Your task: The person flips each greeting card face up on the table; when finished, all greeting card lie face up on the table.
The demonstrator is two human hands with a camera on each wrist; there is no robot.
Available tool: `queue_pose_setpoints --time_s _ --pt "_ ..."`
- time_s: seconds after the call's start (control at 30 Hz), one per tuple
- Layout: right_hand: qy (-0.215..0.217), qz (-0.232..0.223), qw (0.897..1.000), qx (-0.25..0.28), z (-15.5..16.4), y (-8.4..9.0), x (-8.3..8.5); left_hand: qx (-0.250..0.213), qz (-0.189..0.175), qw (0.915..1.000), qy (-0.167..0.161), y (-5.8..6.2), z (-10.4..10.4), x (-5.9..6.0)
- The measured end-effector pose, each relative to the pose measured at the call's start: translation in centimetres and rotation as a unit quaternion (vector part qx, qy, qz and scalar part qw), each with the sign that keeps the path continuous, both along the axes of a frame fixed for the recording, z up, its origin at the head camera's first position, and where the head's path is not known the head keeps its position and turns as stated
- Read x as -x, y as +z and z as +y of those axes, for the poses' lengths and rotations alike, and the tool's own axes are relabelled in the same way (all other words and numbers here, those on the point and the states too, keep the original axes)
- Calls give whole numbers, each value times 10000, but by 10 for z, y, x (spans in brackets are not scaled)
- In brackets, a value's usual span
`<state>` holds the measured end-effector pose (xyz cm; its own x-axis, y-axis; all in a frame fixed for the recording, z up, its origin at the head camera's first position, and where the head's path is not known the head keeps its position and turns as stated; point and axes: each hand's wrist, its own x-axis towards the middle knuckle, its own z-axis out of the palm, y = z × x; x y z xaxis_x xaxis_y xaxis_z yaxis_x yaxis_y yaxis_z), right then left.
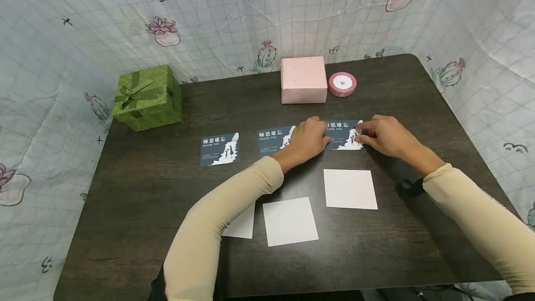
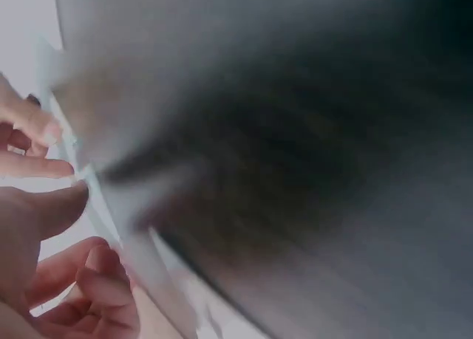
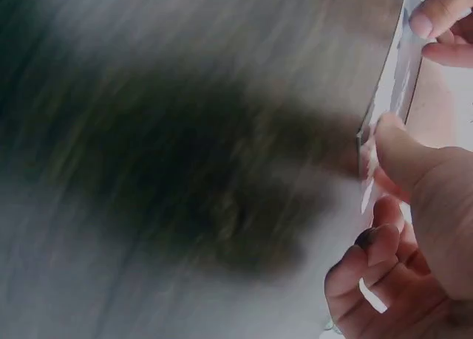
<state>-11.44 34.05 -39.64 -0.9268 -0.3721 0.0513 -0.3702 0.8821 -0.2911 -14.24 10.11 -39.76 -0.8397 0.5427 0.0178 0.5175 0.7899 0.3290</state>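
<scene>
- The rightmost blue card (image 1: pixel 343 139) is set between the two hands, its long axis running left to right, on the near side of the pink box.
- The left hand (image 1: pixel 308 137) pinches the left short edge and the right hand (image 1: pixel 386 136) pinches the right one, so both grips are closed on the same card, neither clearly nearer to it.
- Whether the card touches the bench (image 1: pixel 167 208) or sits slightly raised, I cannot tell (the wrist views show it almost edge-on and blurred).
- The middle blue card (image 1: pixel 270 140) is partly covered by the left arm; the left blue card (image 1: pixel 219 150) lies flat beyond it, with the same white, ragged-edged print.
- Nearer, three white rectangles (image 1: pixel 350 189) look smooth and papery, one half hidden under the left sleeve.
- At the far side are the speckled, boxy pink box (image 1: pixel 304 78), a round ribbon spool (image 1: pixel 342 88) just beside it, and, far left, a mossy-looking green box (image 1: pixel 146 99) tied with a bow.
- The bench is dark, with wood grain.
</scene>
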Motion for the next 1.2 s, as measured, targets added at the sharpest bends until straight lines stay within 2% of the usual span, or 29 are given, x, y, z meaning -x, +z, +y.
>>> queue_pose_setpoints --time_s 0.07,0.13,0.23,0.37,0.47,0.57,0.7,0.8,0.93,1.03,1.2 --pt "0 84 10000 51 -10 4 0 -315 -296 9991 49 7 -16 -1" --pt "45 240 9993 272 -23 10 -3 -696 -641 9955 54 18 -36 -2" --pt "239 366 9952 870 -51 25 -11 -1053 -1088 9885 -64 44 -73 -5" --pt "637 -132 9858 1547 -103 40 -26 -917 -1463 9845 -312 70 -133 -16" --pt "1028 -736 9780 1660 -144 40 -37 -486 -1781 9818 -454 76 -181 -30" --pt "1417 -1185 9720 1455 -180 35 -48 20 -2071 9770 -514 70 -222 -47" --pt "1730 -1406 9711 852 -215 22 -60 577 -2345 9692 -472 48 -254 -72" --pt "1827 -1469 9715 359 -233 12 -68 799 -2404 9662 -471 29 -262 -89" --pt "1833 -1341 9739 -49 -250 2 -76 851 -2120 9730 -319 13 -266 -104" --pt "1832 -1115 9766 -159 -259 -4 -79 793 -1974 9770 -119 9 -270 -110" --pt "1871 -1038 9766 -225 -271 -8 -80 616 -2012 9775 128 7 -278 -114"
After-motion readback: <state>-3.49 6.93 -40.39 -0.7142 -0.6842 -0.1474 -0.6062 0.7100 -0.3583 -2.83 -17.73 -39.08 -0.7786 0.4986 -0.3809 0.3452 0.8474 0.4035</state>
